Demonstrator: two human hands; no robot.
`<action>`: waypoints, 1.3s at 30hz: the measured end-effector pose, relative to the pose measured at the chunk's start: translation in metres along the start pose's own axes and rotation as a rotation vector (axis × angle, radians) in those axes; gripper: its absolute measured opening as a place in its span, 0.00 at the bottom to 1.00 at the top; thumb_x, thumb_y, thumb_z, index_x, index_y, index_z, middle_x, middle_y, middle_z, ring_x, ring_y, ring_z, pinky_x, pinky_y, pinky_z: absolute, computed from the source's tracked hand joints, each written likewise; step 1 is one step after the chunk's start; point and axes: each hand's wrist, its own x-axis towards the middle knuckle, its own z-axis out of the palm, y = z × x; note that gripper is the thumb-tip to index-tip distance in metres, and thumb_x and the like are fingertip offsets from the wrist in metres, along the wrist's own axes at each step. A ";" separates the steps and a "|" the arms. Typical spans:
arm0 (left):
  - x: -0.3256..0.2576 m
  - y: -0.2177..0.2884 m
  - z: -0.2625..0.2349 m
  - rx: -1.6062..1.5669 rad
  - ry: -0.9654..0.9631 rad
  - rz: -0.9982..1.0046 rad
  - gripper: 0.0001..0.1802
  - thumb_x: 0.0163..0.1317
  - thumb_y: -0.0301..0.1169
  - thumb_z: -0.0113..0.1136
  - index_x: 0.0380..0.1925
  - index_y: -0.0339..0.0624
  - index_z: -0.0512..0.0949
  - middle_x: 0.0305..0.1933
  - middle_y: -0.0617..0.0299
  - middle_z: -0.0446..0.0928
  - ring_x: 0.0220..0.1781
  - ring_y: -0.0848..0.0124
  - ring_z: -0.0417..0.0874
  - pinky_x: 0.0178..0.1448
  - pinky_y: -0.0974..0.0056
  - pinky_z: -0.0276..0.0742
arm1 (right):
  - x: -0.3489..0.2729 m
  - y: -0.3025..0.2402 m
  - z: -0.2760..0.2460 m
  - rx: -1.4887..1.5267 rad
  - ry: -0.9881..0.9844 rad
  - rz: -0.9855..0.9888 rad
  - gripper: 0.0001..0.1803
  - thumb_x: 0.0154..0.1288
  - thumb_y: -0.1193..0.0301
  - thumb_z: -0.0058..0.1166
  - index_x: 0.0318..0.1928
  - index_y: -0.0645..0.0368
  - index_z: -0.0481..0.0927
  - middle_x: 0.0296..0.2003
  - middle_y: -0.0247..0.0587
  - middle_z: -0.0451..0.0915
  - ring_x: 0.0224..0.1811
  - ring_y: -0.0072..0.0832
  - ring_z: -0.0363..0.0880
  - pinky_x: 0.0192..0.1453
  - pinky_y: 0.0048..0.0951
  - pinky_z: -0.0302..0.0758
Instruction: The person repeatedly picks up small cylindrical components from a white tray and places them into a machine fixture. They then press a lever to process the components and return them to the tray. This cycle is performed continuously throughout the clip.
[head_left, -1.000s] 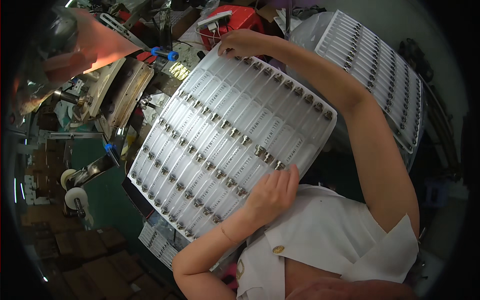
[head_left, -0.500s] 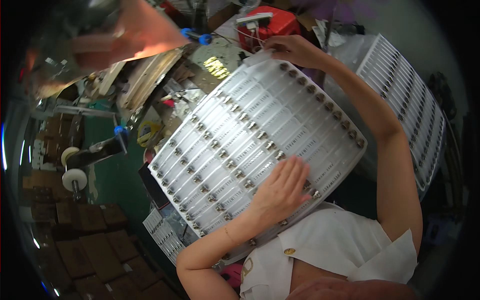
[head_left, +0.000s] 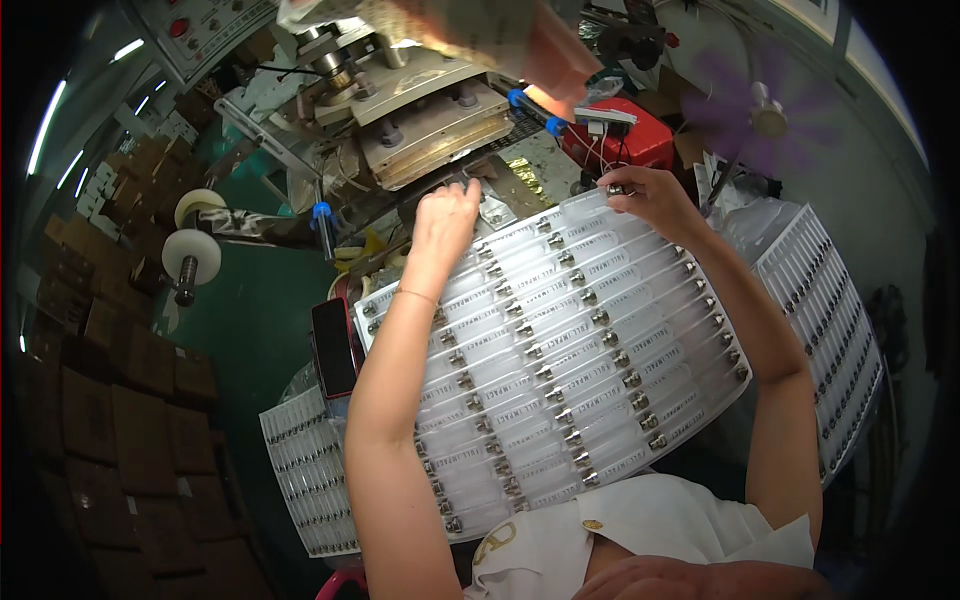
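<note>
— Since a moment ago, left hand (head_left: 446,212) has left the sheet's near edge; it now pinches the far edge of the clear blister sheet (head_left: 560,350).

— Right hand (head_left: 645,195)?

— Fingers closed on the far corner; sheet lies before the press (head_left: 425,110).

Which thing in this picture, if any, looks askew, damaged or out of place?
Nothing looks damaged or spilled. The tray is held tilted by the left hand and right hand at its far edge, and its tubes lie in even rows. Only the phone sits oddly, wedged beside it.
</note>
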 end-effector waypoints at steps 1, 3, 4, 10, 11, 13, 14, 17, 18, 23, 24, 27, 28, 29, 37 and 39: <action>0.001 -0.002 0.004 -0.002 0.003 0.078 0.08 0.53 0.28 0.57 0.35 0.42 0.76 0.25 0.57 0.76 0.30 0.63 0.81 0.31 0.61 0.77 | 0.007 0.002 0.005 -0.058 -0.003 -0.019 0.16 0.58 0.75 0.59 0.49 0.63 0.79 0.36 0.36 0.82 0.39 0.17 0.78 0.46 0.21 0.74; -0.003 0.018 -0.013 -0.076 0.151 0.136 0.07 0.51 0.26 0.55 0.32 0.41 0.75 0.21 0.60 0.74 0.27 0.65 0.79 0.30 0.63 0.75 | 0.012 0.004 0.014 -0.123 0.018 -0.023 0.16 0.59 0.75 0.59 0.48 0.63 0.79 0.36 0.36 0.82 0.39 0.16 0.78 0.46 0.20 0.74; -0.013 0.027 -0.025 -0.132 0.184 0.148 0.09 0.53 0.26 0.55 0.35 0.41 0.76 0.20 0.62 0.71 0.25 0.66 0.77 0.28 0.63 0.73 | 0.017 -0.002 0.024 -0.126 0.035 -0.025 0.16 0.59 0.76 0.59 0.48 0.64 0.79 0.38 0.36 0.82 0.39 0.16 0.78 0.46 0.20 0.74; -0.101 0.067 -0.091 -0.453 0.142 0.126 0.15 0.52 0.30 0.62 0.42 0.44 0.79 0.20 0.66 0.67 0.21 0.71 0.72 0.24 0.66 0.68 | 0.056 -0.028 0.091 -0.288 0.176 -0.505 0.14 0.56 0.71 0.62 0.43 0.59 0.79 0.38 0.41 0.80 0.34 0.32 0.81 0.39 0.28 0.78; -0.112 0.067 -0.093 -0.457 0.118 0.123 0.15 0.52 0.30 0.62 0.42 0.44 0.80 0.20 0.66 0.66 0.21 0.72 0.71 0.24 0.67 0.68 | 0.062 -0.023 0.107 -0.373 0.202 -0.583 0.14 0.55 0.71 0.62 0.42 0.60 0.78 0.37 0.40 0.79 0.34 0.35 0.81 0.37 0.29 0.78; -0.125 0.065 -0.094 -0.463 0.100 0.087 0.16 0.52 0.29 0.62 0.43 0.45 0.80 0.20 0.67 0.66 0.21 0.73 0.71 0.24 0.67 0.68 | 0.069 -0.019 0.125 -0.599 0.204 -0.710 0.16 0.53 0.70 0.63 0.43 0.60 0.78 0.39 0.39 0.79 0.33 0.37 0.81 0.36 0.30 0.78; -0.130 0.063 -0.095 -0.465 0.090 0.068 0.16 0.52 0.29 0.62 0.44 0.45 0.80 0.20 0.67 0.65 0.21 0.73 0.71 0.24 0.68 0.68 | 0.071 -0.017 0.133 -0.649 0.168 -0.673 0.17 0.52 0.69 0.63 0.43 0.61 0.77 0.39 0.39 0.79 0.35 0.37 0.80 0.38 0.32 0.78; -0.131 0.061 -0.093 -0.556 0.108 -0.001 0.17 0.52 0.28 0.62 0.44 0.46 0.80 0.20 0.67 0.65 0.21 0.73 0.70 0.24 0.68 0.69 | 0.076 -0.017 0.140 -0.641 0.137 -0.598 0.19 0.52 0.70 0.63 0.45 0.61 0.77 0.39 0.39 0.78 0.38 0.38 0.80 0.41 0.34 0.78; -0.132 0.061 -0.092 -0.573 0.108 -0.020 0.16 0.52 0.27 0.63 0.44 0.47 0.80 0.20 0.67 0.65 0.21 0.73 0.70 0.23 0.68 0.69 | 0.076 -0.017 0.142 -0.651 0.112 -0.561 0.20 0.52 0.71 0.63 0.47 0.61 0.77 0.39 0.40 0.78 0.41 0.38 0.79 0.45 0.35 0.77; -0.131 0.059 -0.091 -0.628 0.100 -0.044 0.17 0.51 0.26 0.64 0.43 0.47 0.81 0.20 0.67 0.66 0.21 0.72 0.71 0.24 0.68 0.70 | 0.083 -0.013 0.140 -0.660 0.039 -0.458 0.22 0.53 0.70 0.62 0.50 0.61 0.76 0.42 0.43 0.78 0.43 0.40 0.78 0.47 0.36 0.76; -0.131 0.059 -0.091 -0.641 0.099 -0.045 0.17 0.50 0.26 0.64 0.43 0.47 0.81 0.20 0.67 0.66 0.21 0.72 0.71 0.24 0.68 0.70 | 0.084 -0.012 0.139 -0.643 0.019 -0.429 0.23 0.53 0.70 0.62 0.51 0.60 0.75 0.42 0.44 0.78 0.43 0.41 0.78 0.47 0.36 0.76; -0.131 0.057 -0.092 -0.640 0.104 -0.013 0.20 0.50 0.24 0.55 0.46 0.43 0.80 0.22 0.66 0.66 0.23 0.74 0.71 0.25 0.70 0.69 | 0.089 -0.007 0.142 -0.514 0.034 -0.329 0.28 0.51 0.70 0.65 0.54 0.59 0.73 0.41 0.45 0.79 0.42 0.40 0.79 0.45 0.37 0.75; -0.131 0.057 -0.092 -0.642 0.105 -0.014 0.20 0.50 0.24 0.56 0.46 0.43 0.80 0.22 0.66 0.65 0.23 0.74 0.71 0.25 0.70 0.69 | 0.092 -0.004 0.140 -0.467 -0.016 -0.298 0.30 0.51 0.69 0.66 0.56 0.58 0.72 0.40 0.46 0.79 0.43 0.38 0.79 0.46 0.36 0.75; -0.131 0.056 -0.092 -0.640 0.102 -0.017 0.20 0.50 0.24 0.56 0.46 0.43 0.80 0.22 0.66 0.65 0.23 0.74 0.71 0.25 0.70 0.69 | 0.095 -0.005 0.140 -0.469 -0.052 -0.269 0.30 0.51 0.69 0.66 0.56 0.58 0.72 0.41 0.46 0.79 0.43 0.38 0.79 0.46 0.35 0.75; -0.130 0.057 -0.092 -0.654 0.055 -0.056 0.17 0.50 0.26 0.65 0.43 0.47 0.81 0.21 0.67 0.70 0.22 0.72 0.73 0.24 0.68 0.71 | 0.106 0.002 0.138 -0.448 -0.139 -0.287 0.29 0.52 0.69 0.64 0.57 0.56 0.73 0.40 0.48 0.80 0.41 0.40 0.79 0.46 0.36 0.74; -0.130 0.057 -0.092 -0.651 0.056 -0.057 0.17 0.50 0.26 0.65 0.43 0.47 0.81 0.21 0.67 0.70 0.22 0.72 0.73 0.24 0.68 0.71 | 0.107 0.003 0.137 -0.453 -0.135 -0.307 0.30 0.52 0.70 0.64 0.58 0.57 0.73 0.42 0.47 0.81 0.40 0.38 0.80 0.45 0.34 0.74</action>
